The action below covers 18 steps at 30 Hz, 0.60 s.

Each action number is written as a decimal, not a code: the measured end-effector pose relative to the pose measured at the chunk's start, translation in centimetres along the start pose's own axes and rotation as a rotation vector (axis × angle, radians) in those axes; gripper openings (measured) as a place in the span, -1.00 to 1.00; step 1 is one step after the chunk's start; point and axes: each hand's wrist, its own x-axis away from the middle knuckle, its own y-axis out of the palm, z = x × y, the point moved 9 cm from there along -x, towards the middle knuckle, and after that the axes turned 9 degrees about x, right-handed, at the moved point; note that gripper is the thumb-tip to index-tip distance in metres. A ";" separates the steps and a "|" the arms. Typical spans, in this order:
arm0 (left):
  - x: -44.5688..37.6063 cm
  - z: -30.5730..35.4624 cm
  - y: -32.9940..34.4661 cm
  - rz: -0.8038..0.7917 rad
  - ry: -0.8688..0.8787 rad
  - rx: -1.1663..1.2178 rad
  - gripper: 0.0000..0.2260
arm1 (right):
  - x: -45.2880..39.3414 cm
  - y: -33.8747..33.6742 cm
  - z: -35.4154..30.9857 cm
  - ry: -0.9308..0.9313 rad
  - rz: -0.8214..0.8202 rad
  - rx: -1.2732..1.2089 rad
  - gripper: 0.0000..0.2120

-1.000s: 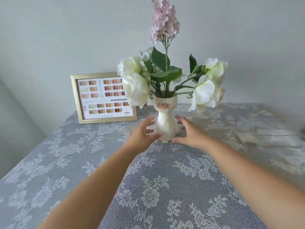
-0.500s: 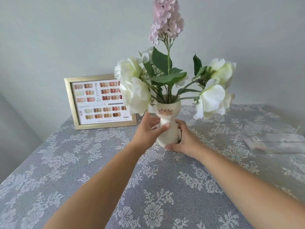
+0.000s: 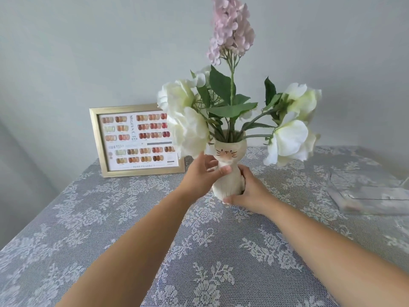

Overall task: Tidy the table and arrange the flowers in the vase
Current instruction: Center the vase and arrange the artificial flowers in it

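Note:
A cream cat-shaped vase point(image 3: 229, 181) stands upright on the lace tablecloth point(image 3: 199, 251) near the table's middle. It holds white flowers point(image 3: 187, 127) on the left, more white flowers point(image 3: 292, 131) on the right, and a tall pink flower spike point(image 3: 231, 29) in the centre. My left hand point(image 3: 202, 176) wraps the vase's neck from the left, thumb across the front. My right hand point(image 3: 250, 191) grips the lower body from the right, its fingers behind the vase.
A gold picture frame point(image 3: 137, 140) with a colour-swatch card leans against the wall at the back left. A clear plastic sheet or tray point(image 3: 371, 191) lies at the right side of the table. The wall is close behind the vase.
Both hands closed in from either side of the vase and now grip it. The left hand slid up to the neck. The view moved closer to the vase.

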 end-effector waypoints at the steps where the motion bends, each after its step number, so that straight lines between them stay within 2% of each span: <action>1: -0.3 0.2 0.0 -0.003 0.003 0.000 -0.35 | -0.3 -0.1 0.0 -0.004 -0.004 0.002 -0.07; 6: -2.0 1.0 -0.4 0.022 0.014 0.052 -0.35 | -2.3 -0.7 -0.2 0.006 -0.010 0.000 -0.03; 12: -4.8 0.5 -0.7 0.054 0.005 0.091 -0.50 | -5.1 -1.5 0.4 0.041 -0.011 -0.016 -0.07; 18: -8.5 0.1 -1.0 0.048 0.017 0.121 -0.50 | -8.3 -2.8 1.0 0.056 -0.020 -0.005 -0.03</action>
